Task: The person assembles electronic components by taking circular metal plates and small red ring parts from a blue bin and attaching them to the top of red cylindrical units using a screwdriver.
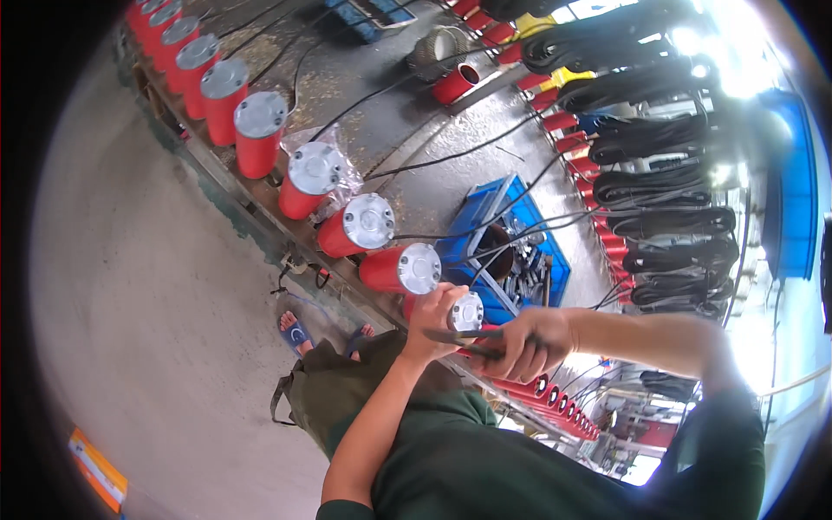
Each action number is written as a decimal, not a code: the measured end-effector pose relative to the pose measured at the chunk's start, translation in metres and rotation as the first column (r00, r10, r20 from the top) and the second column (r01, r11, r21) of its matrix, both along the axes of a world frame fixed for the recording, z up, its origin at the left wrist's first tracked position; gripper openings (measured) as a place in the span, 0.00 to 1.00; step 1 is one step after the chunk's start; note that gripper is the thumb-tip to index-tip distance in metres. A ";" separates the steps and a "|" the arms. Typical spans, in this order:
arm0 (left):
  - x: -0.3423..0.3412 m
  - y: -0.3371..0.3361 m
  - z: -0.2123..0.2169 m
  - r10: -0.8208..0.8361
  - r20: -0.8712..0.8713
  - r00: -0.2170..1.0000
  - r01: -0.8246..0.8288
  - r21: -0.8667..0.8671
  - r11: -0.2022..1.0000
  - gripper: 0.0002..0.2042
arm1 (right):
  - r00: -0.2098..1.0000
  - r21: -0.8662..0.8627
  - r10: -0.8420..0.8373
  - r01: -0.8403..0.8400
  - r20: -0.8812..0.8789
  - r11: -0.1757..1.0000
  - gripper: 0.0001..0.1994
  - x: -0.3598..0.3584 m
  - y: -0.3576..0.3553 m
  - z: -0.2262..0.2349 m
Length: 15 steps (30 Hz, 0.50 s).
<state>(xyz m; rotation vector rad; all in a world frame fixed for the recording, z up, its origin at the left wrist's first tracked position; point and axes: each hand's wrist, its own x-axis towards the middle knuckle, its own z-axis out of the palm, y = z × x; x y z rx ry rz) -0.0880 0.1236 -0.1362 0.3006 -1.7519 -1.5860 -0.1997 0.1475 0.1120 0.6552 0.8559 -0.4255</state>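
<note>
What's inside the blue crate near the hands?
Loose grey metal parts and a dark, rounded object; black cables cross above. Whatever lies beneath the parts is covered.

Beneath and beyond both hands we see a worn grey tabletop [394,130], its surface scuffed and patchy. Along its near edge, from the left hand [429,328] away to the left, we find a row of red cylinders [257,139] with silvery caps. Just beyond the right hand [527,345] sits a blue bin [452,250]. Farther off, beyond the left hand, we make out crumpled clear plastic [351,180], an open-ended red tube [452,86] and a blue tray [368,33].
</note>
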 end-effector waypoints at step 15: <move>0.013 -0.006 0.029 -0.222 0.123 0.967 0.120 0.551 0.826 0.15 | -0.297 0.434 0.328 -0.439 -0.896 0.787 0.36 -0.129 0.259 -0.055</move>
